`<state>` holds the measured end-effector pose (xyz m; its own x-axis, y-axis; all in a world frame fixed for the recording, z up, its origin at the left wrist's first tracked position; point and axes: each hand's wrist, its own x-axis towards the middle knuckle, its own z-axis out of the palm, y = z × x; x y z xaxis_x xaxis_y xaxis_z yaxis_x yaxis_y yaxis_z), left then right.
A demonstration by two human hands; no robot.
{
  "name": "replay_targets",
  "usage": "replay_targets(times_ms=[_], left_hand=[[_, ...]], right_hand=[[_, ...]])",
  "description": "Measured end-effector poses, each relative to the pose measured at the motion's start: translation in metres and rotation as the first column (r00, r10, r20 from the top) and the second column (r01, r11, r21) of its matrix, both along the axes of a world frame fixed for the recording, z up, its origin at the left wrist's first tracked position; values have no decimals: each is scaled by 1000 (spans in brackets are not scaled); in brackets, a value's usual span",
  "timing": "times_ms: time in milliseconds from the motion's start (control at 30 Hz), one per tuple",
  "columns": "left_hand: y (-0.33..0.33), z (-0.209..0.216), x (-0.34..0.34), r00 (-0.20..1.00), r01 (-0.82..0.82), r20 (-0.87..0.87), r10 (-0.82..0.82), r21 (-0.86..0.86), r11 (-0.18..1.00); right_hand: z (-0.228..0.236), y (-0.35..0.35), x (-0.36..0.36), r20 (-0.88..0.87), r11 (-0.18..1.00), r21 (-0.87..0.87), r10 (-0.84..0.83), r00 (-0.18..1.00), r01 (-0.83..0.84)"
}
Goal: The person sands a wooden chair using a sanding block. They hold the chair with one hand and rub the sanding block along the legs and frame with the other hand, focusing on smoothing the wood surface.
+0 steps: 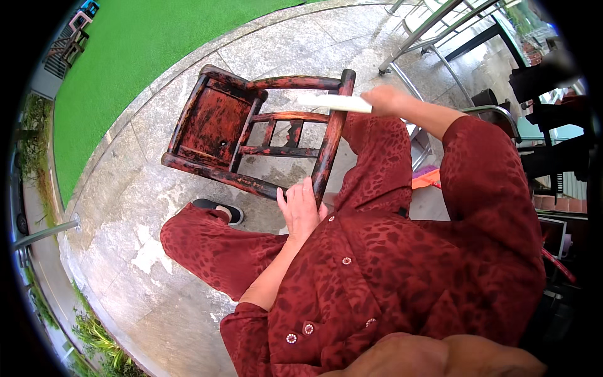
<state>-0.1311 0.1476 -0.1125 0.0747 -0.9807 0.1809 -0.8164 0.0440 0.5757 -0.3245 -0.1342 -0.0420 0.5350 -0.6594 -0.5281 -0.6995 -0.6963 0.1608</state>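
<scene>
A small wooden chair (210, 122), its dark red paint worn through to black, is tilted in front of me with its solid panel to the left. My left hand (301, 210) closes round the frame at its near corner. My right hand (383, 100) grips a flat white strip (334, 102), blurred by motion. The strip lies across the chair's right-hand bar (333, 141), near its far end. Whether it touches the wood or hovers just over it, I cannot tell. My thumb on the left is partly hidden by the frame.
Wet, stained paving (135, 207) surrounds the chair, with green turf (138, 50) beyond it. My shoe (220, 212) is close below the chair. A metal-tube rack (427, 38) stands at far right. Something orange (427, 178) lies beside my knee. A metal post (47, 234) is at left.
</scene>
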Motion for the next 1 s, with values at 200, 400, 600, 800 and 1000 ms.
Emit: replay_targets(times_ms=[200,400,600,800,1000], left_hand=[[1,-7,1,1000,14,-12,-14,4,1000],[-1,-8,-5,999,25,-31,-25,-2,1000],[0,-13,-2,999,48,-10,-47,35,998],[-1,-11,-6,998,60,-20,-59,52,997],[-1,-14,-3,998,68,-16,-67,30,997]], right_hand=[[-10,47,30,46,951,178,249,967,-253],[-2,-6,-3,-69,996,25,82,994,-81],[-7,39,29,1,929,202,317,949,-310],[4,2,6,-141,981,98,178,974,-165],[8,31,22,-77,946,224,255,964,-233]])
